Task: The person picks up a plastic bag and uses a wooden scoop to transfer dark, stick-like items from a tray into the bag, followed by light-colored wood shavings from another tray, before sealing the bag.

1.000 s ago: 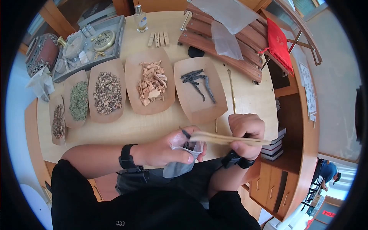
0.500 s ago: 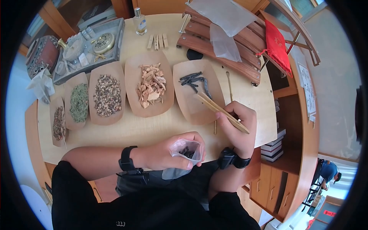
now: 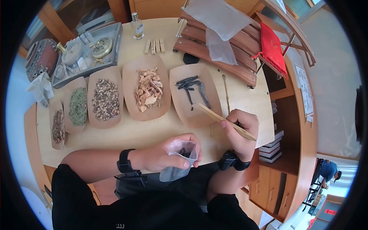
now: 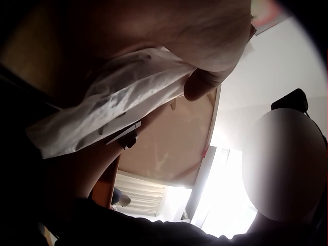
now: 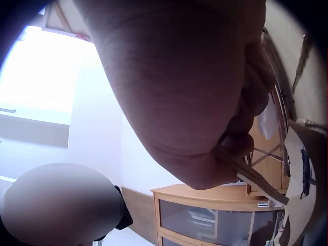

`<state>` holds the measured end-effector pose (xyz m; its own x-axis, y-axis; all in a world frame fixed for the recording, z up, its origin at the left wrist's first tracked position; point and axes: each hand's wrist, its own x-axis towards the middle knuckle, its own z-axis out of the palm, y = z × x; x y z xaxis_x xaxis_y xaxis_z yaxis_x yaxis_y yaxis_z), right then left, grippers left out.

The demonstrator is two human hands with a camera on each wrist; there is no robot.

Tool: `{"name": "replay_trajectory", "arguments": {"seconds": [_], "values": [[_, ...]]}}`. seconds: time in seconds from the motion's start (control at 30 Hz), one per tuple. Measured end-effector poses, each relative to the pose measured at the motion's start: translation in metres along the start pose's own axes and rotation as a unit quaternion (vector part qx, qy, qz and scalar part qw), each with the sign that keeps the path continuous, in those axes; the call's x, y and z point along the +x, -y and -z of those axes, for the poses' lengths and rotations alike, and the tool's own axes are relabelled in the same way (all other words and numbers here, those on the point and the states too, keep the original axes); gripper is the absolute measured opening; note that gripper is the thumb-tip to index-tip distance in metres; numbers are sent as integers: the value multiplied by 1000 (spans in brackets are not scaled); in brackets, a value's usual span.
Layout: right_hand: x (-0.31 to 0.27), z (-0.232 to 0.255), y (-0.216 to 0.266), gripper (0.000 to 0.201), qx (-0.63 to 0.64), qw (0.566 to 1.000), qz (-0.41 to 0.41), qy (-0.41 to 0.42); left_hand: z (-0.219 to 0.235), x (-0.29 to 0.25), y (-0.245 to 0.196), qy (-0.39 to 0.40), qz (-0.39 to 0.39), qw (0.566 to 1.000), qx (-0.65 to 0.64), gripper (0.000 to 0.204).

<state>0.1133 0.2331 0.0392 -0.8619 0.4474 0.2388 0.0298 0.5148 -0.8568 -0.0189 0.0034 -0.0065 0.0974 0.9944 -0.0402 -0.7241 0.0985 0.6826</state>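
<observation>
My left hand (image 3: 157,155) grips a small translucent bag (image 3: 173,173), its mouth spread and dark pieces (image 3: 185,152) showing inside. In the left wrist view the bag (image 4: 113,102) hangs down below the palm. My right hand (image 3: 241,128) holds wooden tongs (image 3: 214,116) between thumb and fingers. Their tips point at the near part of the rightmost paper tray (image 3: 207,115), short of the black strips (image 3: 188,82) lying there. The right wrist view shows the tongs (image 5: 261,185) reaching toward that tray, with nothing seen between their tips.
Leftward stand paper trays of pale shavings (image 3: 148,90), chopped brown pieces (image 3: 105,99), green herb (image 3: 78,105) and a reddish-brown mix (image 3: 58,126). Behind are a grey tray (image 3: 119,38), glass bottle (image 3: 137,27), clothespins (image 3: 154,46) and a slatted wooden rack (image 3: 214,50). A thin brass-coloured stick (image 3: 226,92) lies rightward.
The tongs were at the bag's mouth with a dark strip; that strip dropped into the bag. My right hand then swung the tongs forward over the rightmost tray. The left hand keeps the bag.
</observation>
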Motion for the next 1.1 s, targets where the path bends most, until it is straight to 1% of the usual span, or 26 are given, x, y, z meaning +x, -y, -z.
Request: {"name": "replay_trajectory", "arguments": {"seconds": [0.17, 0.2, 0.27, 0.4, 0.47, 0.53, 0.6, 0.67, 0.7, 0.77, 0.8, 0.83, 0.87, 0.9, 0.97, 1.0, 1.03, 1.07, 1.1], "values": [[5, -14, 5, 25, -74, 995, -65, -20, -1, -2, 0, -1, 6, 1000, -7, 35], [7, -15, 6, 25, -71, 995, -60, -22, -1, -2, -2, -6, 13, 1000, -6, 34], [6, -14, 11, 26, -84, 993, -77, -11, 0, -2, 0, -4, 10, 1000, -5, 35], [7, -14, 3, 24, -87, 995, -55, 4, 2, -1, 1, 4, 9, 1000, -4, 36], [7, -14, 2, 23, -76, 997, -10, 21, 2, 0, 2, 5, 10, 1000, -3, 36], [7, -11, 2, 22, -88, 996, -4, 27, 3, 0, 2, 6, 1, 1000, -3, 37], [6, -8, 5, 21, -100, 994, 4, 34, 1, 0, 0, -1, 7, 1000, -3, 39], [6, -5, 10, 21, -45, 999, -3, 20, 1, 0, 0, -9, 13, 1000, -3, 41], [4, -3, 8, 21, -44, 999, -4, 21, 2, 0, 1, -5, 8, 1000, -9, 39], [-1, 3, 0, 27, 28, 999, 20, 5, 3, 0, 2, -2, 3, 1000, -17, 37], [-2, 6, -8, 27, 29, 999, 17, 8, 4, 1, 1, 2, 0, 1000, -12, 37], [-1, 7, -15, 30, 111, 991, 70, -5, 3, 0, 2, 4, -3, 1000, -10, 37], [-3, 7, -20, 34, 194, 974, 118, -19, 2, -1, 4, -2, 1, 1000, -18, 37], [-3, 6, -24, 38, 242, 960, 140, -24, 2, -1, 4, 1, -3, 1000, -14, 37], [-1, 6, -22, 37, 303, 939, 161, -2, 4, 1, 1, 0, -2, 1000, -12, 38], [0, 8, -23, 37, 308, 939, 153, -1, 5, 2, 2, 11, -4, 1000, 1, 39], [1, 10, -26, 37, 325, 927, 180, 47, 6, 1, 3, 22, -4, 1000, 13, 40], [2, 12, -28, 36, 340, 912, 208, 95, 2, -2, 0, 5, 2, 1000, 12, 42], [1, 12, -29, 36, 343, 913, 201, 94, 0, -3, 0, 3, 6, 1000, 6, 42]]}}
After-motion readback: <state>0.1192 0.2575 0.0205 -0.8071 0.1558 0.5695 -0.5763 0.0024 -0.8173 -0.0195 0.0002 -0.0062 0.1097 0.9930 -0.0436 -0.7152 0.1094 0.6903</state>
